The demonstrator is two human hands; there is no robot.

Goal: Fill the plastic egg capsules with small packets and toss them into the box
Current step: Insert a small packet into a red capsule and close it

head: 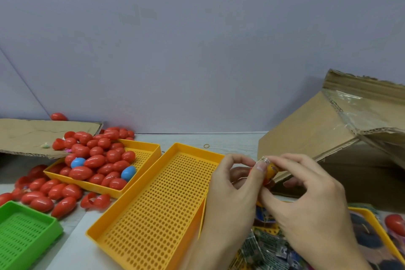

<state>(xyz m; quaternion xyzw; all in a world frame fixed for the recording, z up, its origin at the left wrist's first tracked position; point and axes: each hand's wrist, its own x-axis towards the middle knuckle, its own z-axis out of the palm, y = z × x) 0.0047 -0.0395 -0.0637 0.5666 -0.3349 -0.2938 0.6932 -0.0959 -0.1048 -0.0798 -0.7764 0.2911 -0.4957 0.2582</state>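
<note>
Head view: at far left sits a green perforated tray [26,226], with loose red plastic egg capsules [54,195] scattered on the table beside it. Behind them a yellow perforated tray [143,155] is heaped with glossy red eggs and two blue eggs [128,172]. Next comes a long yellow tray [157,199], its dotted floor bare. The left hand [232,193] and right hand [306,199] meet above the table, fingertips pinching a small yellow packet [271,170] over a red capsule half, mostly hidden. Below them lie dark printed packets [267,250] in another yellow tray. A tilted cardboard box [317,133] stands at right.
</note>
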